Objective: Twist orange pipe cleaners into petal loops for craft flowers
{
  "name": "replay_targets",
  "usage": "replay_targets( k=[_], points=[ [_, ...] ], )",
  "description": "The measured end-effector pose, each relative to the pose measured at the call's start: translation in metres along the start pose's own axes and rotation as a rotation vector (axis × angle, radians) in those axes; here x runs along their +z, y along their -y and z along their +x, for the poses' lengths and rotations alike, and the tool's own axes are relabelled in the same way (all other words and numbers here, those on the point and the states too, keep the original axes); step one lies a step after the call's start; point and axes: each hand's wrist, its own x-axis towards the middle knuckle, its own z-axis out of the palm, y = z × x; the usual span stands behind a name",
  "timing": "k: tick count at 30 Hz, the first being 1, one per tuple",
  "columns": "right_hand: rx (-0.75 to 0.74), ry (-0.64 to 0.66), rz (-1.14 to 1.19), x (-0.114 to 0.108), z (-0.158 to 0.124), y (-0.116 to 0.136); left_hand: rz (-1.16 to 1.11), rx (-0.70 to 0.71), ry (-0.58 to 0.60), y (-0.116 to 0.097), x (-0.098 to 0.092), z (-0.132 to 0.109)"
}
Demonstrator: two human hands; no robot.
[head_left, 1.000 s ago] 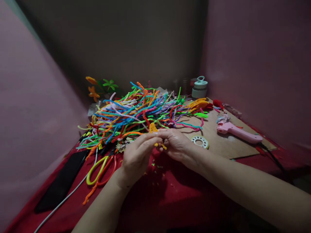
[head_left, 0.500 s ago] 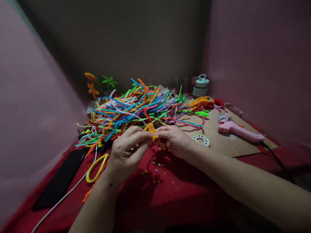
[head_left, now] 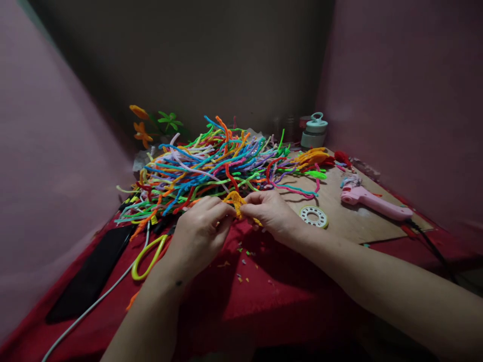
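A bent yellow-orange pipe cleaner piece [head_left: 236, 200] is between my two hands, just in front of a heap of many-coloured pipe cleaners [head_left: 204, 168]. My left hand [head_left: 202, 232] pinches its left side with curled fingers. From the right, my right hand [head_left: 270, 213] pinches the same piece, and a short orange end shows beneath its fingers. The fingertips of both hands nearly meet. Small coloured scraps [head_left: 244, 261] lie on the red cloth [head_left: 271, 301] below them.
Yellow scissor handles [head_left: 138, 271], a black phone-like slab [head_left: 90, 274] and a white cable lie left. On the right are a tape roll [head_left: 314, 217], a board [head_left: 350, 226] and a pink glue gun [head_left: 377, 202] with a black cord. A lidded jar [head_left: 314, 131] and orange flowers [head_left: 142, 133] stand behind.
My left hand's fingers have curled in more, and my right hand has tilted slightly upward. The orange end under the right hand now points further right. The view has shifted slightly.
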Motion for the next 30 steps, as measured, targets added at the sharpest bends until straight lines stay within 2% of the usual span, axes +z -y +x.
replay_targets(
  k=[13,15,19,22,26,28,30],
  points=[
    [-0.198,-0.035,-0.364,0.004,-0.006,0.001,0.364,0.033,0.048,-0.008,0.015,-0.003],
    [-0.177,-0.022,-0.327,0.004,-0.006,-0.001,0.428,0.045,0.032,-0.008,0.018,-0.004],
    [-0.018,0.039,-0.098,0.003,-0.003,-0.004,0.457,0.094,0.016,-0.006,0.021,-0.004],
    [0.046,0.059,0.055,0.002,-0.002,-0.004,0.375,0.131,0.011,-0.005,0.020,-0.004],
    [0.063,0.063,0.134,0.002,-0.003,0.002,0.093,0.111,-0.087,-0.006,0.014,-0.003],
    [0.102,0.085,0.207,0.001,-0.002,0.004,-0.102,0.002,-0.157,-0.006,0.010,-0.003],
    [0.149,0.113,0.297,0.001,-0.001,0.004,-0.357,-0.204,-0.223,-0.005,0.006,-0.002]
  ],
)
